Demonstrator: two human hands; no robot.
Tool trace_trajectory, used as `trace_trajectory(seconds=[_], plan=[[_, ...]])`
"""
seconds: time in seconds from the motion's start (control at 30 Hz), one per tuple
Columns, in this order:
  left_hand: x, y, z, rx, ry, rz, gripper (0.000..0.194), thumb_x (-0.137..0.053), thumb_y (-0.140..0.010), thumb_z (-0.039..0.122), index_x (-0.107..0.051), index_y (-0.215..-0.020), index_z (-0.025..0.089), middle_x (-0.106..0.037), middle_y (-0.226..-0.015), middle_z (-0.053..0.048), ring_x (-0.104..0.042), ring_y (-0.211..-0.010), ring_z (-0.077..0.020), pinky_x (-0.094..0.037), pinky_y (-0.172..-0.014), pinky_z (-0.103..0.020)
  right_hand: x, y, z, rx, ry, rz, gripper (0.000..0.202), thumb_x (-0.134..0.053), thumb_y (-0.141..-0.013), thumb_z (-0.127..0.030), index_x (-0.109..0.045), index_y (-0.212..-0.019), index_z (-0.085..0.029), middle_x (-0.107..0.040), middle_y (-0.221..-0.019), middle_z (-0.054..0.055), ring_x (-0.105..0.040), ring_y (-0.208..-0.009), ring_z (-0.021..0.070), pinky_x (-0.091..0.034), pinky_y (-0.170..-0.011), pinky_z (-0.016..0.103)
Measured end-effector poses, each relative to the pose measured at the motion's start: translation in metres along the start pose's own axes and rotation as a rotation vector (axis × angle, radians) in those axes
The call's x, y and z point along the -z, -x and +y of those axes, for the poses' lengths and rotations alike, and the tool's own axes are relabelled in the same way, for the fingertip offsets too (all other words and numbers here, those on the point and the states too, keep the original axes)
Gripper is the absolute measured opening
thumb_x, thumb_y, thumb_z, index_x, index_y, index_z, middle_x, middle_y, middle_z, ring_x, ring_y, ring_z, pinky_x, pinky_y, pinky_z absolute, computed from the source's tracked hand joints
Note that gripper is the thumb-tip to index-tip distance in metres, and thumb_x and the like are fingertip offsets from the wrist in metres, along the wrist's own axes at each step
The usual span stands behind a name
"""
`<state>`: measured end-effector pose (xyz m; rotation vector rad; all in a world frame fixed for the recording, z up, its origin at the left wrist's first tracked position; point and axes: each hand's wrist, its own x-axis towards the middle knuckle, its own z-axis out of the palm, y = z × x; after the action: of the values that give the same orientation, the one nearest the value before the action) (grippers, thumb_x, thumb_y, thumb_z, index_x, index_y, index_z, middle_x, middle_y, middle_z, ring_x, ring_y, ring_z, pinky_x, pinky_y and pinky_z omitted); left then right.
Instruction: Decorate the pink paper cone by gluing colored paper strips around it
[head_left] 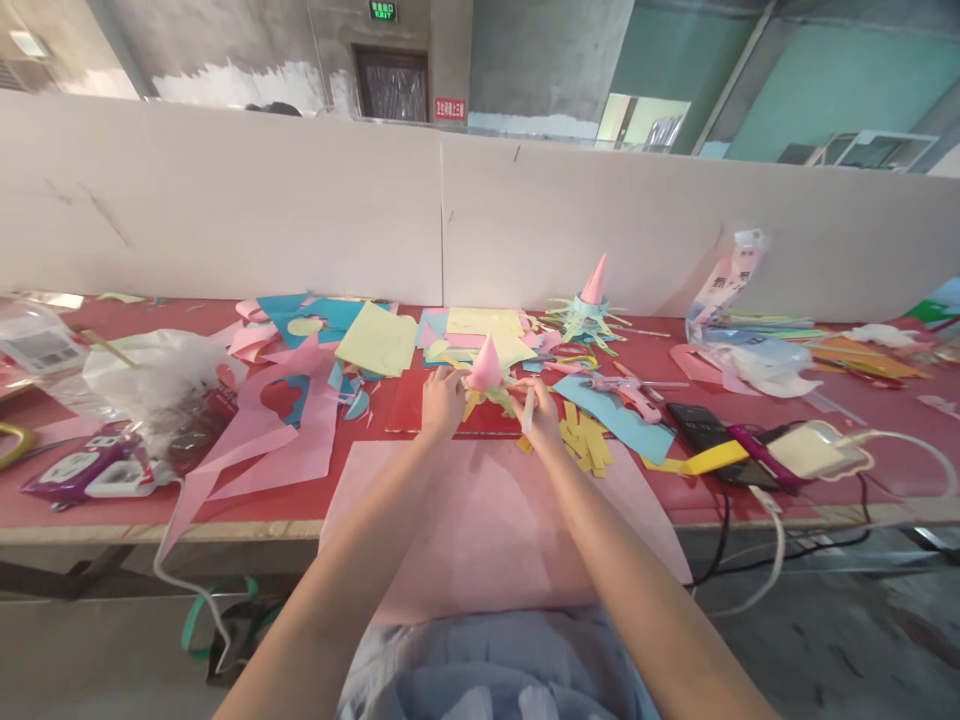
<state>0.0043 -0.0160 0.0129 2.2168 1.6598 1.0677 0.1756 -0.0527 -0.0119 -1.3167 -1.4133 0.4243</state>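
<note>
Grey concrete wall [397, 40], well behind the pink paper cone [486, 366] that serves as our landmark; on it, one green EXIT sign [382, 11] and one red sign [450, 109]. Nearer, yet beyond the cone: white partition panels [300, 200], two, meeting at a vertical seam.

Edges and room: red-covered table [367, 500], its front edge running across on our side of the cone. Pink sheet [495, 530], laid between cone and our clothing, passing over that edge; a broad flat stretch beneath our forearms. To left and right of the cone, scraps crowd close and leave our hands narrow room.

Count: paper cones, two, the second (coral-pink cone [595, 282], pale blue collar, green fringe) upright, beyond and right of ours. Red board, one [409, 400], under ours. Pale yellow sheets, two [377, 340], left of and behind it. Cut pink sheet, one [311, 450], left. Yellow strips [589, 440], near right, overlapped past counting. Pink glue gun, one [634, 398], right; black phone, one [701, 428], farther right. Purple-and-white device, one [97, 470], far left.

Hands: pink paper cone upright between the two, point up. Left hand [444, 400], fingers pinching its base from the left. Right hand [537, 410], fingers drawn in on the base's fringe from the right; a pale narrow item [529, 410] lies along them, whether held or worn we cannot tell.
</note>
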Motion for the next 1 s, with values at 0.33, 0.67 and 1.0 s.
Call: trace_trajectory(seconds=[0.33,0.67,1.0], plan=[[0.002,0.006,0.01,-0.072,0.054,-0.084,0.035,-0.036,-0.086,0.013,-0.061,-0.107,0.025,-0.065,-0.102,-0.003,-0.06,-0.093,-0.0185,-0.047,-0.081,-0.03,-0.001,-0.001,-0.002,0.057,-0.03,-0.067,0.025,-0.056,-0.076,-0.043,-0.053,-0.091,-0.023,-0.064,-0.092,0.004,-0.062,-0.075,0.0172,-0.05,-0.07,0.031],[-0.008,0.006,0.006,-0.112,-0.003,-0.185,0.036,-0.038,-0.087,0.018,-0.055,-0.117,0.027,-0.059,-0.124,-0.002,-0.05,-0.118,-0.0189,-0.018,-0.112,-0.043,-0.003,0.002,-0.004,0.123,-0.063,-0.141,0.021,-0.052,-0.08,-0.04,-0.053,-0.094,-0.024,-0.064,-0.094,0.004,-0.062,-0.081,0.0168,-0.051,-0.07,0.029],[-0.01,0.007,0.003,-0.098,0.003,-0.194,0.04,-0.038,-0.084,0.009,-0.055,-0.116,0.027,-0.058,-0.126,-0.003,-0.046,-0.123,-0.0203,-0.015,-0.111,-0.051,0.001,0.006,-0.008,0.075,-0.01,-0.036,0.02,-0.051,-0.08,-0.041,-0.058,-0.089,-0.025,-0.065,-0.081,0.001,-0.06,-0.066,0.0152,-0.046,-0.063,0.027]])
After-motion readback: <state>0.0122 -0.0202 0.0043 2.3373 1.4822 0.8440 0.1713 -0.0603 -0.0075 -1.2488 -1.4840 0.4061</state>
